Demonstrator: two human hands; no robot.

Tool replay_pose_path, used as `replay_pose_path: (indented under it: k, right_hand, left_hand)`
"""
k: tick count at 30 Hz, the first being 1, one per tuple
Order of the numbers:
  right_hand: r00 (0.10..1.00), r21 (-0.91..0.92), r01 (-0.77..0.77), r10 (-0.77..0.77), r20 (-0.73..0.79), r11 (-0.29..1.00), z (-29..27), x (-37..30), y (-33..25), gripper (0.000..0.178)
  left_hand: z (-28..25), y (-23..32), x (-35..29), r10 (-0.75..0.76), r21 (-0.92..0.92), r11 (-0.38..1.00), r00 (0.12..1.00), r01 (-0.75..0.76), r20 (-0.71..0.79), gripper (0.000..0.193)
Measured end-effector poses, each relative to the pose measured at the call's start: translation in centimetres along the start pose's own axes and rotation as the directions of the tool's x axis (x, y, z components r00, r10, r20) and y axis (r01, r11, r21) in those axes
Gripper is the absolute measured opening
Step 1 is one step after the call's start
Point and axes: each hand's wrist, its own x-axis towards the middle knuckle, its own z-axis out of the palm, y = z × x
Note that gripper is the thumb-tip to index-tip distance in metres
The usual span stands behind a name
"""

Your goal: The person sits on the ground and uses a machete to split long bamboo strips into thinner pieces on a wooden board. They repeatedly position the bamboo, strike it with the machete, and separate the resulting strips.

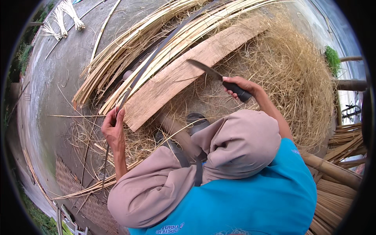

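Observation:
My left hand [113, 131] is closed, its thumb and fingers pinching a long, thin dark strip [150, 59]. From my fingers the strip runs up and to the right across a bundle of pale split strips [174, 46]; a thin dark length also hangs below the hand. In my right hand [247, 85] is a knife [206, 69], gripped by its black handle. Its broad blade points left, over the edge of a flat wooden plank [192, 70]. The plank lies slanted between my two hands, beyond my knees. Blade and dark strip are apart.
A large heap of fine, curly shavings [297, 78] spreads on the right. Small bundles of white strips [58, 21] lie at the far left on the concrete floor [51, 94]. A woven mat [80, 192] is at lower left. Bamboo poles [333, 170] and stacked strips stand at right.

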Motion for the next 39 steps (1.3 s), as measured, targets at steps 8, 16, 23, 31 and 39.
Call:
replay_pose_path:
  k: [8, 16, 23, 31, 39]
  right_hand:
    - [0.527, 0.023, 0.515, -0.296, -0.797, 0.857, -12.1, -1.7, 2.9, 0.058]
    - [0.631, -0.693, 0.144, -0.605, -0.486, 0.707, 6.5, 4.8, 7.4, 0.056]
    - [0.675, -0.935, 0.320, -0.729, 0.112, 0.152, 13.3, 5.9, 8.3, 0.041]
    - [0.489, -0.741, -0.014, -0.642, -0.590, 0.671, -4.0, 2.3, 4.1, 0.062]
    - [0.687, -0.935, 0.314, -0.720, 0.102, 0.167, 13.8, 5.2, 9.5, 0.052]
  left_hand:
    - [3.2, -8.2, -5.9, -0.034, 0.249, 0.966, 0.932, -0.061, 0.361, 0.029]
    - [7.6, -7.9, -5.9, 0.190, 0.291, 0.910, 0.922, -0.295, 0.338, 0.025]
    - [7.7, -7.3, -5.8, -0.025, 0.376, 0.913, 0.902, -0.155, 0.432, 0.026]
    - [7.2, -9.2, -8.8, 0.122, 0.412, 0.869, 0.925, -0.275, 0.360, 0.028]
    - [7.5, -9.7, -8.2, 0.168, 0.430, 0.837, 0.907, -0.338, 0.386, 0.030]
